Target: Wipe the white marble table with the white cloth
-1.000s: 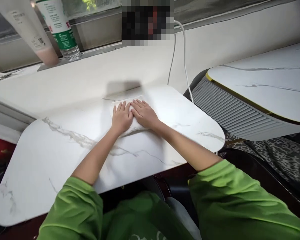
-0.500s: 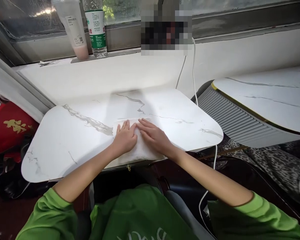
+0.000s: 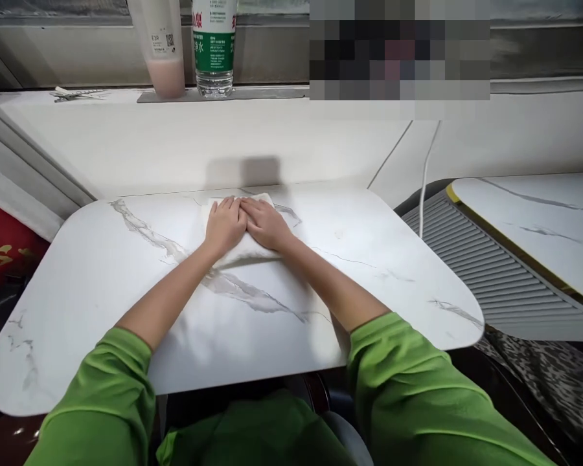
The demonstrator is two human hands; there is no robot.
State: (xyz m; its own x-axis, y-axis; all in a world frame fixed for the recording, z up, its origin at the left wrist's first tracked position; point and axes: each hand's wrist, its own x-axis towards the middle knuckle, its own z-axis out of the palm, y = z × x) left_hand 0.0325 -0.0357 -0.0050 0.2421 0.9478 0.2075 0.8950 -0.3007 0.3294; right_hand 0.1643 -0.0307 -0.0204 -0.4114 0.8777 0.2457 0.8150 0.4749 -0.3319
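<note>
Green sleeves (image 3: 97,401): nearest, one at each side, ending near the elbows; bare forearms (image 3: 175,292) run forward out of them and draw closer together.
Marbled table (image 3: 398,304): white with grey veins and rounded corners, its long side lying across in front of the person.
Left hand (image 3: 226,228): palm down on the left part of a white cloth (image 3: 251,250); fingers laid flat, slightly apart, tips pointing away from the person.
Right hand (image 3: 267,225): palm down just beside it, fingers flat and mostly together, tips pointing away and leftward; the hands touch at their inner sides, and neither is clamped on anything.
Cloth's place: flat on the marbled table, about midway left to right, nearer the far edge than the near one.
Cloth's direction: near edge runs crosswise, its right end a little farther off; it looks wider than deep, but the hands cover much of it, so I cannot be sure of the long axis.
Second table (image 3: 539,210): to the right, white-topped, gold-edged, with a ribbed grey side.
White cord (image 3: 424,175): hangs down behind the marbled table's right end.
Window ledge: a tapered cup (image 3: 165,61) with pink contents and, just right of it, a green-labelled bottle (image 3: 214,50), both upright.
</note>
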